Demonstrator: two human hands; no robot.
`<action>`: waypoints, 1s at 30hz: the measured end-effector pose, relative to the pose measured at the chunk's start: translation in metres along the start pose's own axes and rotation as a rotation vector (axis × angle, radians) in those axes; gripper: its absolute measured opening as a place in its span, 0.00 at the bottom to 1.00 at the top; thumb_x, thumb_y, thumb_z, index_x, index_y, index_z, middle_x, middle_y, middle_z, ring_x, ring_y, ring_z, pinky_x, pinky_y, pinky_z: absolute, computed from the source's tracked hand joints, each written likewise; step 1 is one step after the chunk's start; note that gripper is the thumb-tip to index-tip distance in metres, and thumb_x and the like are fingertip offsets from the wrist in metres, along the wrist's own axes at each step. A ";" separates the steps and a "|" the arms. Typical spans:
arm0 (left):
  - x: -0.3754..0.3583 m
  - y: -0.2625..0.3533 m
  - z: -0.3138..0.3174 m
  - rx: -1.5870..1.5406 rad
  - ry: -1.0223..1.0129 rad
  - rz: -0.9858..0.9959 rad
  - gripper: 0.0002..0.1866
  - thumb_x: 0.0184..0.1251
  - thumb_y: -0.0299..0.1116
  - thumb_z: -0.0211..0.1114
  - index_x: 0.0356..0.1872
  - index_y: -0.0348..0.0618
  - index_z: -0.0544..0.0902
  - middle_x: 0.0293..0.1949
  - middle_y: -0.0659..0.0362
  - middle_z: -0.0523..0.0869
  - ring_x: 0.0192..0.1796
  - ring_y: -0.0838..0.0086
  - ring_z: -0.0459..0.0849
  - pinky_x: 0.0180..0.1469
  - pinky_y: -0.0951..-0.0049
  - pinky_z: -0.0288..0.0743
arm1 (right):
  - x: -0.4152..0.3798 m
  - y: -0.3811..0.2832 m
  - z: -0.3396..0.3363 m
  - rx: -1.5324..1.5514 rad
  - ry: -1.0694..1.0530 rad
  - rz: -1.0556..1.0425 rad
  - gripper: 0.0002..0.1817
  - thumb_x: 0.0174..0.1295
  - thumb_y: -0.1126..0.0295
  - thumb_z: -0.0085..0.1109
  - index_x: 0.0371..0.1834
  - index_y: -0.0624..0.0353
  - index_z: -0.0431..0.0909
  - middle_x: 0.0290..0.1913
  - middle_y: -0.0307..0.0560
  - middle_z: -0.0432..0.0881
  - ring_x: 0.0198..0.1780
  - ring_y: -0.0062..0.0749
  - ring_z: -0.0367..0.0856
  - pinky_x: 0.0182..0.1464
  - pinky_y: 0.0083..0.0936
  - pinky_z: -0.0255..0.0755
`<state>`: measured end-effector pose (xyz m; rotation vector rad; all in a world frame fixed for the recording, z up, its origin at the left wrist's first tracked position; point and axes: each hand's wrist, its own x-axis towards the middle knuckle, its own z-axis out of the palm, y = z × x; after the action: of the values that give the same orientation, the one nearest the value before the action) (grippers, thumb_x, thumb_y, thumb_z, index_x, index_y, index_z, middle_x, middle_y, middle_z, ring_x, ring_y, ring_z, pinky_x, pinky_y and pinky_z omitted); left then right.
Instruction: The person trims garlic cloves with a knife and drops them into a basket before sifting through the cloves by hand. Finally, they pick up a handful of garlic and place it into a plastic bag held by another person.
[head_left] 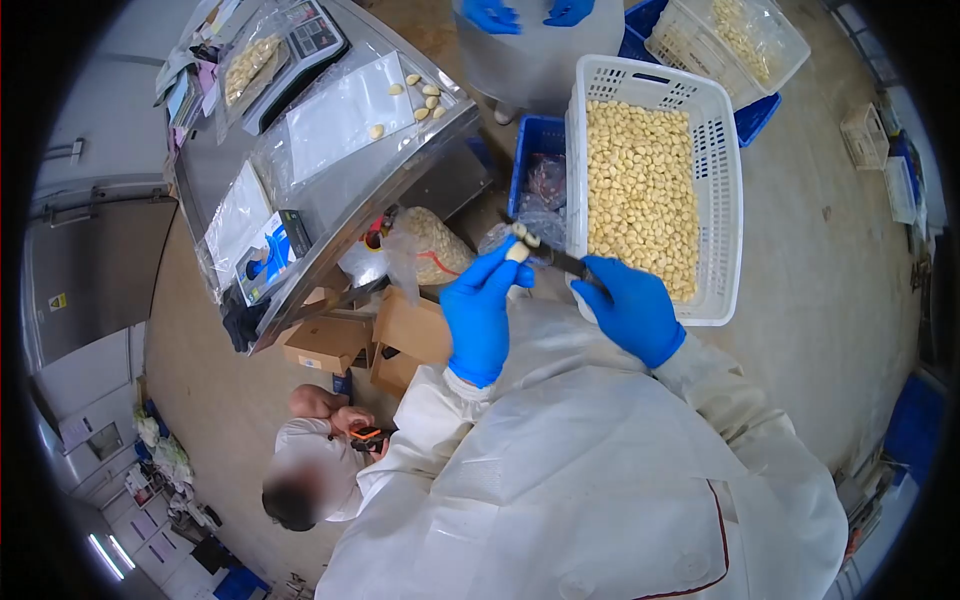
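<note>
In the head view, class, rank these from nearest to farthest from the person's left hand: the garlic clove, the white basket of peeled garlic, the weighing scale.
1. Garlic clove: pinched at the left hand's fingertips.
2. White basket: just right of the hands.
3. Weighing scale: far upper left, on the steel table.
</note>
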<state>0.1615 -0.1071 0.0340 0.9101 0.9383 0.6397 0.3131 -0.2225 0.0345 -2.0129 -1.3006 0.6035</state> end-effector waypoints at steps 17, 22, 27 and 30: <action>0.007 -0.005 -0.025 -0.473 -0.165 -0.062 0.17 0.72 0.28 0.57 0.58 0.31 0.76 0.47 0.56 0.83 0.44 0.73 0.81 0.51 0.76 0.78 | -0.018 0.001 -0.015 0.020 -0.144 -0.056 0.16 0.60 0.62 0.64 0.48 0.56 0.78 0.31 0.48 0.80 0.30 0.44 0.81 0.31 0.34 0.73; 0.001 -0.006 -0.019 -0.518 -0.189 -0.100 0.18 0.73 0.28 0.55 0.59 0.28 0.74 0.45 0.54 0.84 0.44 0.73 0.81 0.49 0.74 0.76 | -0.018 0.010 -0.004 0.109 -0.069 0.029 0.15 0.60 0.62 0.64 0.46 0.58 0.79 0.29 0.48 0.81 0.28 0.43 0.80 0.30 0.33 0.72; 0.004 -0.017 -0.028 -0.717 -0.251 -0.238 0.17 0.74 0.32 0.55 0.59 0.35 0.75 0.50 0.54 0.83 0.46 0.72 0.83 0.48 0.72 0.79 | -0.013 0.013 -0.006 0.174 -0.090 0.189 0.14 0.60 0.62 0.64 0.44 0.57 0.80 0.28 0.48 0.81 0.26 0.43 0.79 0.29 0.33 0.71; 0.008 -0.017 -0.030 -0.730 -0.243 -0.236 0.17 0.75 0.34 0.54 0.58 0.37 0.76 0.50 0.54 0.84 0.43 0.73 0.83 0.47 0.71 0.79 | -0.016 0.016 -0.007 0.082 -0.007 0.113 0.13 0.60 0.62 0.64 0.43 0.56 0.80 0.28 0.47 0.80 0.27 0.43 0.80 0.28 0.34 0.71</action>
<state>0.1395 -0.0982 0.0070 0.2112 0.5144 0.5890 0.3211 -0.2438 0.0280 -2.0282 -1.1537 0.7051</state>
